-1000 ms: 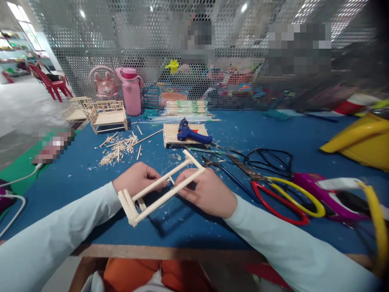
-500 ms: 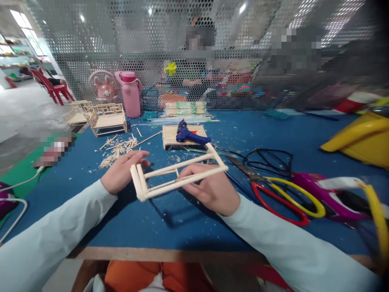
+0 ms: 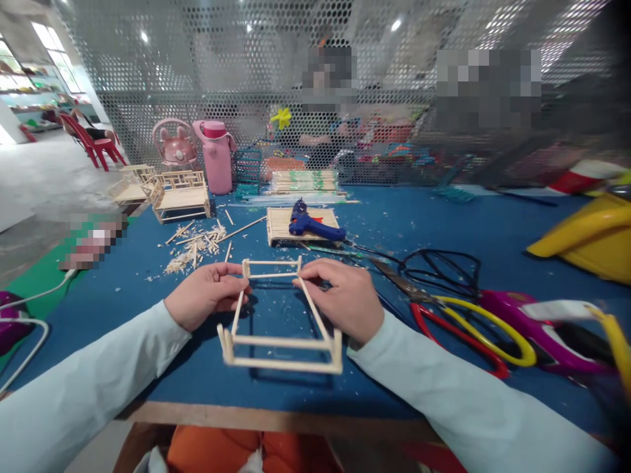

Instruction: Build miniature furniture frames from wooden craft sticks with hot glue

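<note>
A small frame of pale wooden sticks [image 3: 280, 343] is held between my two hands, with short posts at its corners. My left hand [image 3: 204, 294] pinches its far left corner between thumb and fingers. At the far right corner, my right hand [image 3: 345, 292] grips the frame in the same way. The near end of the frame lies toward me, casting a shadow on the blue table [image 3: 187, 368]. Beyond my hands a blue glue gun [image 3: 315, 226] rests on a flat panel of sticks [image 3: 279, 226].
Stick scraps [image 3: 194, 246] litter the left side. Behind them stand miniature stick benches [image 3: 182, 197] and a pink bottle [image 3: 217, 161]. Scissors [image 3: 468, 322], a black cable [image 3: 438, 263] and a purple tool [image 3: 522, 322] lie right. A perforated screen [image 3: 236, 66] closes off the back; a person sits behind it.
The stick frame has turned from lying sideways to pointing lengthwise toward me. My left hand has taken hold of its far left corner; my right hand has moved to the far right corner.
</note>
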Demonstrator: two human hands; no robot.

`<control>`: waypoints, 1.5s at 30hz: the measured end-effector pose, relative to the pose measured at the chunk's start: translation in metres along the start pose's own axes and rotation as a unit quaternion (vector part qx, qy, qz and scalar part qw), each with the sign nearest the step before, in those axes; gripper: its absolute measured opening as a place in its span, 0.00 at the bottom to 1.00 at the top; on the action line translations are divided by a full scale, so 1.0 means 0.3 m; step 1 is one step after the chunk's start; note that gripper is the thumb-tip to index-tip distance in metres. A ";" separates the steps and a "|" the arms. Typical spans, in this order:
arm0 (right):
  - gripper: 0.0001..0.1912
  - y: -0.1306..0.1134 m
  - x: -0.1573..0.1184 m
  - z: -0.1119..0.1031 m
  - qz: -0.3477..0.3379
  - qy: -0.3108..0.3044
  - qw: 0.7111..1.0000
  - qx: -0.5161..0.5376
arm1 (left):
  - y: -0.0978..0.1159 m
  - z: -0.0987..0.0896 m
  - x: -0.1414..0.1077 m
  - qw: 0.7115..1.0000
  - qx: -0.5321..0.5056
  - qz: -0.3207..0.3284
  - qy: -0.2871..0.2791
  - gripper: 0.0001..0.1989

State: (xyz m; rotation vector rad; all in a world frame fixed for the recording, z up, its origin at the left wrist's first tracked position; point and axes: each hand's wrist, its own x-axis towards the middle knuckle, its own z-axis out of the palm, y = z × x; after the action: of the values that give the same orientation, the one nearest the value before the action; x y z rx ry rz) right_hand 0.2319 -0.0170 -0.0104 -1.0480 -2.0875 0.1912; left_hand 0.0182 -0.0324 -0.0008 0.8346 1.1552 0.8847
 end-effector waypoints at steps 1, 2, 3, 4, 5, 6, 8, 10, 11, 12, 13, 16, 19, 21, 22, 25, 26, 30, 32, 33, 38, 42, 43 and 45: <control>0.05 0.006 0.002 0.002 0.003 -0.023 1.000 -0.004 | -0.003 -0.005 0.007 1.000 0.021 -0.003 0.008 0.14; 0.05 0.011 0.003 0.002 0.004 -0.050 0.999 -0.007 | -0.006 -0.012 0.013 0.999 0.044 -0.002 0.012 0.14; 0.06 0.016 0.005 -0.001 0.006 -0.076 0.997 -0.011 | -0.010 -0.018 0.019 0.997 0.070 0.002 0.014 0.14; 0.07 0.021 0.006 -0.007 0.007 -0.093 0.995 -0.015 | -0.015 -0.025 0.023 0.995 0.099 0.009 0.015 0.14; 0.08 0.025 0.007 -0.015 0.010 -0.100 0.995 -0.023 | -0.020 -0.031 0.026 0.991 0.130 0.019 0.015 0.13; 0.08 0.027 0.009 -0.026 0.015 -0.094 0.995 -0.033 | -0.025 -0.036 0.029 0.986 0.162 0.032 0.015 0.13; 0.08 0.024 0.017 -0.049 0.025 -0.056 0.997 -0.054 | -0.033 -0.043 0.030 0.970 0.235 0.062 0.018 0.12; 0.08 0.011 0.031 -0.068 0.018 -0.021 0.997 -0.067 | -0.037 -0.047 0.028 0.945 0.313 0.092 0.026 0.11; 0.09 0.001 0.041 -0.074 0.003 -0.017 0.997 -0.073 | -0.037 -0.049 0.027 0.930 0.352 0.104 0.032 0.11; 0.10 -0.011 0.054 -0.076 -0.021 -0.023 0.996 -0.081 | -0.037 -0.050 0.025 0.915 0.386 0.115 0.039 0.11; 0.10 -0.024 0.068 -0.073 -0.049 -0.040 0.994 -0.092 | -0.036 -0.051 0.024 0.901 0.413 0.126 0.044 0.12; 0.12 -0.060 0.116 -0.040 -0.120 -0.131 0.975 -0.131 | -0.032 -0.053 0.022 0.877 0.454 0.151 0.049 0.12; 0.12 -0.081 0.154 0.017 -0.142 -0.204 0.957 -0.152 | -0.029 -0.053 0.023 0.870 0.463 0.164 0.048 0.12; 0.11 -0.087 0.166 0.053 -0.144 -0.224 0.952 -0.153 | -0.028 -0.052 0.024 0.865 0.469 0.170 0.051 0.12; 0.11 -0.088 0.168 0.069 -0.143 -0.231 0.951 -0.150 | -0.027 -0.052 0.025 0.862 0.474 0.171 0.052 0.12; 0.11 -0.085 0.165 0.099 -0.140 -0.250 0.947 -0.143 | -0.026 -0.049 0.024 0.848 0.496 0.177 0.060 0.12; 0.12 -0.082 0.163 0.105 -0.139 -0.254 0.947 -0.141 | -0.025 -0.048 0.024 0.842 0.505 0.180 0.064 0.12; 0.11 -0.074 0.156 0.117 -0.135 -0.249 0.949 -0.137 | -0.022 -0.049 0.022 0.820 0.533 0.194 0.076 0.11; 0.11 -0.073 0.156 0.119 -0.132 -0.248 0.950 -0.138 | -0.021 -0.049 0.023 0.816 0.539 0.193 0.077 0.11; 0.11 -0.073 0.157 0.119 -0.131 -0.248 0.950 -0.139 | -0.021 -0.050 0.024 0.816 0.540 0.192 0.078 0.10; 0.11 -0.077 0.154 0.128 -0.123 -0.244 0.950 -0.152 | -0.023 -0.048 0.027 0.816 0.539 0.196 0.076 0.09; 0.11 -0.078 0.150 0.133 -0.119 -0.242 0.950 -0.154 | -0.023 -0.048 0.026 0.813 0.543 0.195 0.076 0.09; 0.11 -0.078 0.151 0.128 -0.121 -0.242 0.950 -0.154 | -0.024 -0.049 0.025 0.813 0.543 0.194 0.076 0.09; 0.11 -0.080 0.158 0.101 -0.126 -0.227 0.955 -0.145 | -0.025 -0.051 0.024 0.814 0.541 0.195 0.077 0.10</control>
State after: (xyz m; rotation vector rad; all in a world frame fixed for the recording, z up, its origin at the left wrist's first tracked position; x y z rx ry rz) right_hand 0.1788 0.0083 0.0067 -0.9537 -2.7093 -0.0066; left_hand 0.0055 -0.0276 -0.0135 2.0184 1.6752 0.5544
